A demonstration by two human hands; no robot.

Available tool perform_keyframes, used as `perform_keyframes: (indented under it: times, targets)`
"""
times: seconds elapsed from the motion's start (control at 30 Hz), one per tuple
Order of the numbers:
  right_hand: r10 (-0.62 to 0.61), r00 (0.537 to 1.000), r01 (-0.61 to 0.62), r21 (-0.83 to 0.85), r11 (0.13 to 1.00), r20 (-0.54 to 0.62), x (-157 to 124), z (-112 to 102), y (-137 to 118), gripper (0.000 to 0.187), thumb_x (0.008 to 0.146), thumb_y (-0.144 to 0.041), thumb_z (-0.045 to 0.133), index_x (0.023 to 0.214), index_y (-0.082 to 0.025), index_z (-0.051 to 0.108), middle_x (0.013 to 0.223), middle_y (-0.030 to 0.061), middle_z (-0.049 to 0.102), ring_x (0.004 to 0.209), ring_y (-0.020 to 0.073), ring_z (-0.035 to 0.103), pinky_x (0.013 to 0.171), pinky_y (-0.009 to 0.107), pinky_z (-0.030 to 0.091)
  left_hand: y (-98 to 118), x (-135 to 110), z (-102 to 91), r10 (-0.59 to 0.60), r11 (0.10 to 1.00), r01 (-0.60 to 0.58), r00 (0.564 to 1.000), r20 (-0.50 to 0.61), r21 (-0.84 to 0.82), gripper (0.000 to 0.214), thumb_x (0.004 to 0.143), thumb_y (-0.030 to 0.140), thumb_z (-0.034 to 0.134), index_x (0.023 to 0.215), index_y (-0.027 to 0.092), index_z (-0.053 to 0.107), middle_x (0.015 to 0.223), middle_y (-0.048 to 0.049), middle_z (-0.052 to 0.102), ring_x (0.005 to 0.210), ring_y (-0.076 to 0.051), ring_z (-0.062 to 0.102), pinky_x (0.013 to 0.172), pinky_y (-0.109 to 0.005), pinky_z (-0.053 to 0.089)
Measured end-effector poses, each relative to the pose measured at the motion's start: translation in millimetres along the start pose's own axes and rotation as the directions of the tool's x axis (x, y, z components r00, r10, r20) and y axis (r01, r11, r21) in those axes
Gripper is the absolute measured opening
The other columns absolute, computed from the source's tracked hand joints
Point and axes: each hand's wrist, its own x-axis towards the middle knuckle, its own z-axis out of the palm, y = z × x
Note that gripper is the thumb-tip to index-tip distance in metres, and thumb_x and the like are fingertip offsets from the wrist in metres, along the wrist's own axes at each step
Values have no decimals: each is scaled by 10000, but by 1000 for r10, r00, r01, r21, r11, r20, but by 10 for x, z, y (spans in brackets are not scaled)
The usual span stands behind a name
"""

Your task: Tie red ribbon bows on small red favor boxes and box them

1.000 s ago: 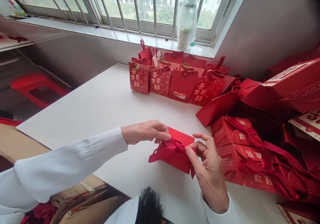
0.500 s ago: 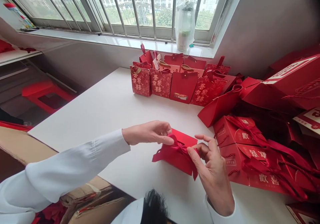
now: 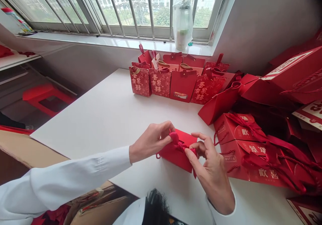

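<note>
A small red gift box stands on the white table in front of me, with a red ribbon bow on its top. My left hand pinches the bow's left loop between thumb and fingers. My right hand pinches the ribbon's right side, with its outer fingers spread. Both sleeves are white.
Several red gift bags stand in rows at the table's far edge below the window sill. A heap of red boxes with ribbons fills the right side. A bagged jar sits on the sill. Cardboard and a red stool are at left.
My left hand has drawn closer to my right and lifted the left loop into a small round shape. The loose ribbon tail at the box's left has shortened. The camera shifted slightly.
</note>
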Motion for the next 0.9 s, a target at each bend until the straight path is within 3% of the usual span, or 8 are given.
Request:
perform_keyframes:
  times: [0.2, 0.57, 0.8, 0.9]
  targets:
    - [11, 1000, -11, 1, 1000, 6, -40, 16, -28, 284, 895, -314, 479, 1169, -244, 452, 700, -49, 594, 546, 123, 549, 421, 203, 382, -53, 25, 72, 15, 993, -4, 995, -95, 115, 187, 915, 268, 375, 751, 198, 432, 707, 31, 592, 583, -107, 471, 569, -225, 340]
    - [-28, 999, 26, -36, 999, -39, -89, 85, -39, 262, 889, -310, 454, 1135, -221, 467, 703, -36, 596, 501, 126, 552, 416, 223, 386, -99, -3, 154, 8, 995, 7, 987, -158, 95, 128, 870, 149, 321, 772, 213, 371, 673, 44, 520, 570, -114, 459, 571, -231, 350]
    - [-23, 999, 22, -12, 1000, -47, -85, 77, -13, 277, 881, -340, 484, 1133, -227, 466, 688, -44, 592, 522, 130, 547, 457, 226, 409, -110, -9, 174, 6, 996, 7, 991, -137, 88, 105, 877, 186, 334, 793, 212, 390, 690, 33, 530, 590, -118, 467, 561, -232, 356]
    - [-4, 999, 5, 29, 1000, -48, -115, -16, 17, 312, 875, -395, 531, 1136, -233, 476, 709, -40, 611, 582, 136, 574, 531, 226, 454, -110, 4, 61, 2, 998, 1, 999, -47, 60, 67, 870, 218, 385, 849, 200, 447, 728, 22, 547, 632, -116, 473, 567, -226, 362]
